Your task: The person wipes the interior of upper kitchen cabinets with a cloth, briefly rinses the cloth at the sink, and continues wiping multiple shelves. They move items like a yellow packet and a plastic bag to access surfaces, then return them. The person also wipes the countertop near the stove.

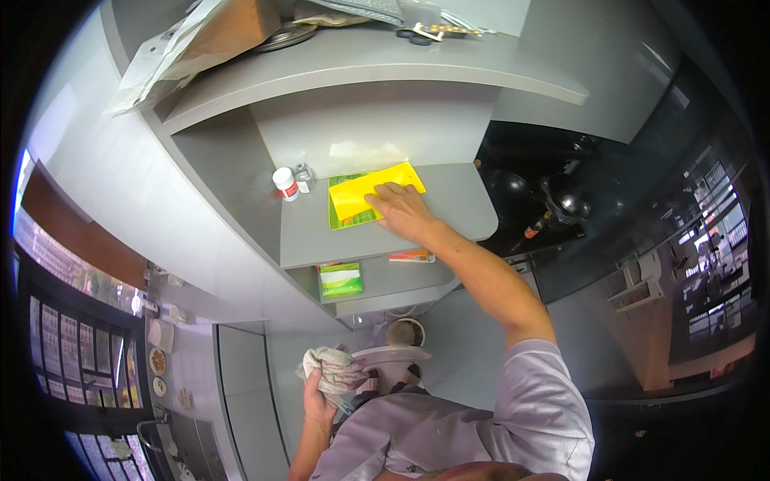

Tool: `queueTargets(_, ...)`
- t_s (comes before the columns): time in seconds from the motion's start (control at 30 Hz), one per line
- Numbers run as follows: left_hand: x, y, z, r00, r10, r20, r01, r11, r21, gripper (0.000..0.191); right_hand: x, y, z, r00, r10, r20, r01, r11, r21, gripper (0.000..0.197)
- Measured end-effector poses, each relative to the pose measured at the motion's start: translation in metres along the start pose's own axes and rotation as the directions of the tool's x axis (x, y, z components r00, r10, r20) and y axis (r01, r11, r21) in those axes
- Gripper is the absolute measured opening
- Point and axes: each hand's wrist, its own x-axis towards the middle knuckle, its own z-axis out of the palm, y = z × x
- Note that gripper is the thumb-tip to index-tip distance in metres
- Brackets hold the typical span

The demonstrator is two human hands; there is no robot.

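My left hand (319, 397) is closed around a bunched, pale cloth (334, 370), low in front of my body. Reaching forward, my right hand (400, 207) has its fingers curled over the lower edge of a yellow sheet (355, 195). The thumb is mostly hidden. Under that sheet lies a green printed packet (335, 222), partly covered, on the grey middle shelf (313, 240). Left of both, a white bottle with a red label (286, 183) stands beside a small clear glass vial (304, 176).
On the lower shelf are a green-and-white packet (341, 281) and an orange-and-white box (412, 257). The upper shelf (373, 63) juts out above, holding a paper bag (222, 36). A wok (511, 183) sits right; a white stool (391, 355) stands below.
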Motion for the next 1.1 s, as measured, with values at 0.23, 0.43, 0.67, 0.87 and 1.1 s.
queueTargets(0.23,0.008,0.003,-0.006,1.000,-0.020,-0.011,0.020,0.999,0.024,0.066,0.001,0.002,0.003,0.997,0.053,-0.059,-0.046,0.994,0.100,0.051)
queueTargets(0.43,0.020,0.017,0.002,1.000,-0.020,-0.007,0.020,1.000,0.000,0.065,-0.053,-0.070,-0.006,0.988,0.073,-0.133,0.024,0.790,0.613,0.029)
queueTargets(0.67,0.038,0.024,0.007,0.994,-0.104,0.029,0.106,0.993,-0.045,0.060,-0.242,-0.127,0.117,0.832,0.095,0.546,-0.522,0.465,0.715,0.024)
queueTargets(0.87,0.037,0.024,-0.029,0.993,-0.116,-0.028,0.112,0.988,-0.109,0.056,-0.291,-0.160,0.161,0.720,0.023,0.694,-0.621,0.469,0.628,0.025)
queueTargets(1.1,0.047,0.022,-0.030,0.989,-0.145,0.036,0.147,0.988,-0.040,0.061,-0.242,-0.147,0.142,0.777,0.106,0.620,-0.584,0.489,0.648,0.031)
